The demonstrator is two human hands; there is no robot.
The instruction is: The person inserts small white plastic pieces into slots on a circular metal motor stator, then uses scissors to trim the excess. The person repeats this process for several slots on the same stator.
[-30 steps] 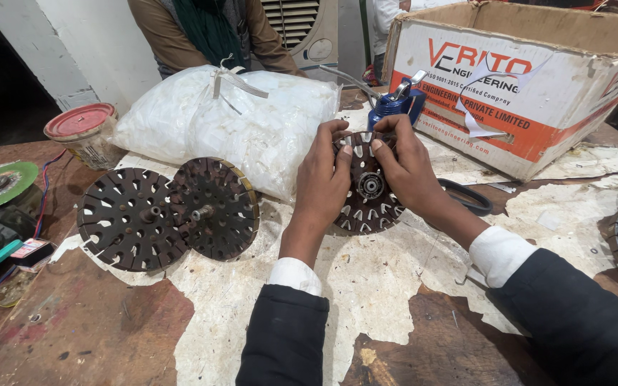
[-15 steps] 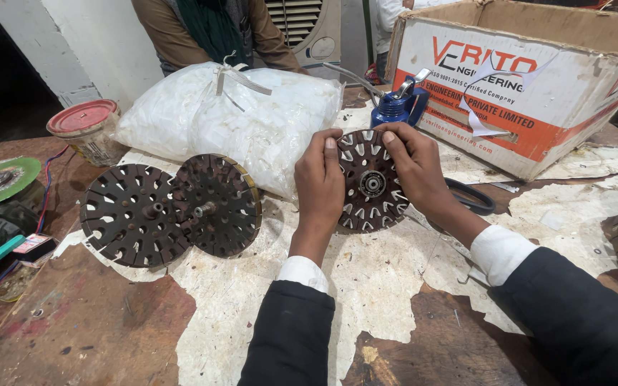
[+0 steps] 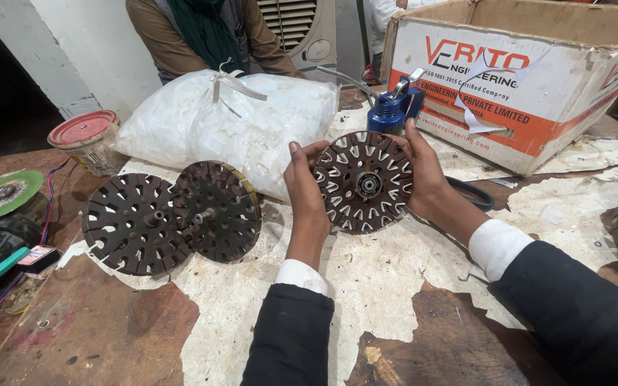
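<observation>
While both hands grip it upright above the worn table (image 3: 266, 336), slotted metal disc (image 3: 363, 181) at centre, left hand (image 3: 306, 187) clasping its 9 o'clock rim, right hand (image 3: 420, 171) curled on the 3 o'clock rim, fingers slightly spread, two similar discs (image 3: 169, 214) at 9 o'clock, white bag (image 3: 230, 121) at 11 o'clock.

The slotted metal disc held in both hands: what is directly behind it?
Behind the slotted metal disc, held upright between the left hand and right hand, are a blue oil can and the edge of a tied white plastic bag. The can's base and the bench behind are covered.
</observation>
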